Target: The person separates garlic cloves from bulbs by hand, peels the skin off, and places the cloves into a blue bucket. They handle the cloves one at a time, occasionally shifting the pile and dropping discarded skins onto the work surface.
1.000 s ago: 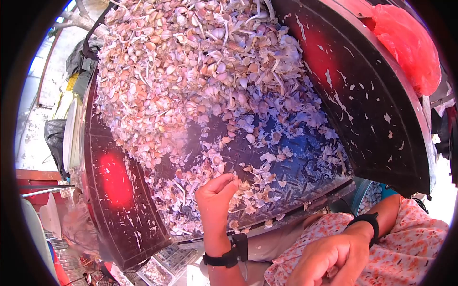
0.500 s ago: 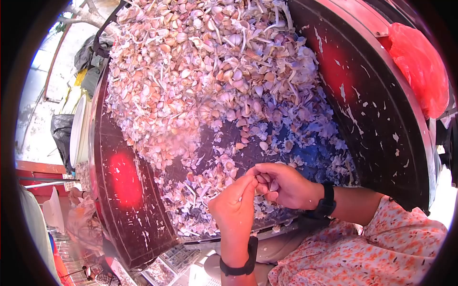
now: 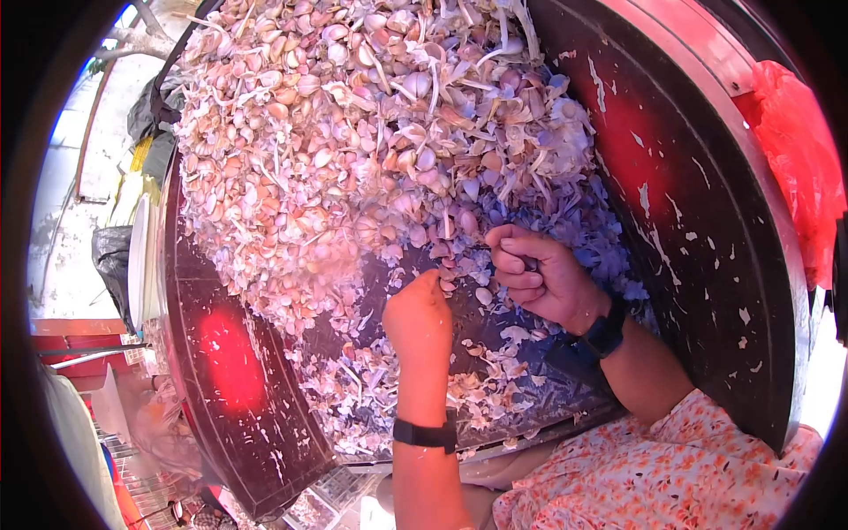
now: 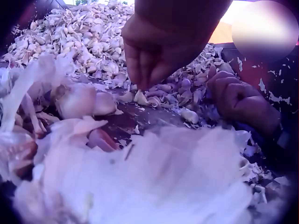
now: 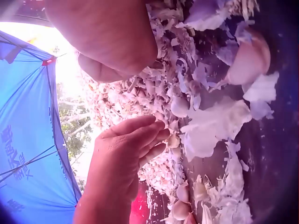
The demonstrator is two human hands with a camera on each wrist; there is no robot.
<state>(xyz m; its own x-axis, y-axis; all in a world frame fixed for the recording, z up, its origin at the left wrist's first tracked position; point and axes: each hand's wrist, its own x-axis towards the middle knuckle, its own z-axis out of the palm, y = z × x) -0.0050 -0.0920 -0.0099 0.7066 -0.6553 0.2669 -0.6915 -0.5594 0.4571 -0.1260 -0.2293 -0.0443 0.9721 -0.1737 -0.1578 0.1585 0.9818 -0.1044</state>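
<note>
A large heap of garlic cloves and papery skins fills the dark tray. My left hand reaches down at the heap's near edge. In the left wrist view its bunched fingertips pinch a small garlic clove; in the right wrist view the left hand has its fingertips at the cloves. My right hand is held to the right over the skins, its fingers curled in with the thumb over them. The same right hand looks like a loose fist from the left wrist, its palm hidden.
Dark raised tray walls stand at the left and right. Loose skins litter the near tray floor. A red plastic bag hangs at the far right. A blue canopy shows in the right wrist view.
The right hand rose from the lap to meet the left hand over the tray, then parted from it to the right. The left hand has moved farther forward to the cloves.
</note>
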